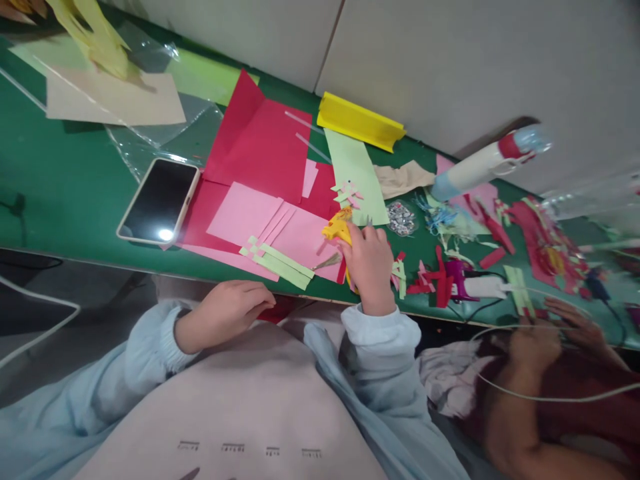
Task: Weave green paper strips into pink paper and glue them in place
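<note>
My right hand (371, 263) is closed on a yellow tool (338, 225) over the pink paper; the hand covers part of the tool, so its exact kind is hidden. A thin metal tip (369, 220) pokes out just beyond the fingers. Beside the thumb lie slim metal tweezers (327, 261). My left hand (233, 310) rests at the table's front edge, empty, fingers loosely stretched together. Between the hands, green paper strips (287, 265) are woven into slit pink paper (240, 217). A small pink and green woven star (349, 193) sits on a light green sheet (357, 157).
Left of the papers lies a phone (159, 200). Red card (270, 140) and a folded yellow piece (360, 122) are behind. To the right are a dish of beads (401, 219), a bottle (487, 163), a purple glue gun (456, 280) and a co-worker's hands (537, 340).
</note>
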Demonstrator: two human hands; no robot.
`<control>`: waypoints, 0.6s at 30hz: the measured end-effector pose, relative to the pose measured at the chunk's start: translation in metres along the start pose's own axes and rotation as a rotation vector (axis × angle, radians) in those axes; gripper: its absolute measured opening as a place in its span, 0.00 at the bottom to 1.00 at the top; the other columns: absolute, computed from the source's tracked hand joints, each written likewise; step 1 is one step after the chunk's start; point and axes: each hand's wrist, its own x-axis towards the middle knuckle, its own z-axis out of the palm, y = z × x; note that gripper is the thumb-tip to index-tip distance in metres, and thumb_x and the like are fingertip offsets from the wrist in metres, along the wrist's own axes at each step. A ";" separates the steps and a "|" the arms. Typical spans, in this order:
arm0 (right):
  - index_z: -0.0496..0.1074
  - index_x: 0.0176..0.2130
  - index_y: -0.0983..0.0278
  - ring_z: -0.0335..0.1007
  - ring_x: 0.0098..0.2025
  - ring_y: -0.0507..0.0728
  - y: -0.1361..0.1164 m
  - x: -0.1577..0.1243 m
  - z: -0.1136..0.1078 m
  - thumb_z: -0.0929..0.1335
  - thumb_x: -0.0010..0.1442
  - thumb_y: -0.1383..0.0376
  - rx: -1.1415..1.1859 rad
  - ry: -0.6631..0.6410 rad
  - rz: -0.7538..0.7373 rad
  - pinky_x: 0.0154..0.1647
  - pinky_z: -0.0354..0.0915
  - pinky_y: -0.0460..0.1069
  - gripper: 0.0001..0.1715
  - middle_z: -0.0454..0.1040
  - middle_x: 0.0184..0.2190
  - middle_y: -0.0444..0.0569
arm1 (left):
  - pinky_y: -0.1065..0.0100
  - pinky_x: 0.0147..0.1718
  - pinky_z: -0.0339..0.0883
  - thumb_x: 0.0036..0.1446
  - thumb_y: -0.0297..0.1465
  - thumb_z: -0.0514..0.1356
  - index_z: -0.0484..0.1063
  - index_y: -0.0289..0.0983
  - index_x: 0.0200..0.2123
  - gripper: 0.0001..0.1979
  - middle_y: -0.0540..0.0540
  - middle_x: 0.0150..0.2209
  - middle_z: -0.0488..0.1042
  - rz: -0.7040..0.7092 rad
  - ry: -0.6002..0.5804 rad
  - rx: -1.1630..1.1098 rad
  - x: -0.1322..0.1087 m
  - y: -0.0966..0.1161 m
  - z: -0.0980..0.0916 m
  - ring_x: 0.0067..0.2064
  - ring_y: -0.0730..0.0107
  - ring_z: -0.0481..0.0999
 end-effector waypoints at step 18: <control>0.72 0.50 0.67 0.67 0.49 0.64 -0.098 -0.019 -0.016 0.68 0.67 0.58 0.321 -0.145 -0.347 0.48 0.64 0.55 0.18 0.72 0.45 0.56 | 0.68 0.21 0.53 0.66 0.37 0.53 0.76 0.39 0.29 0.17 0.49 0.21 0.74 -0.194 -0.035 0.176 -0.004 -0.015 -0.018 0.20 0.70 0.69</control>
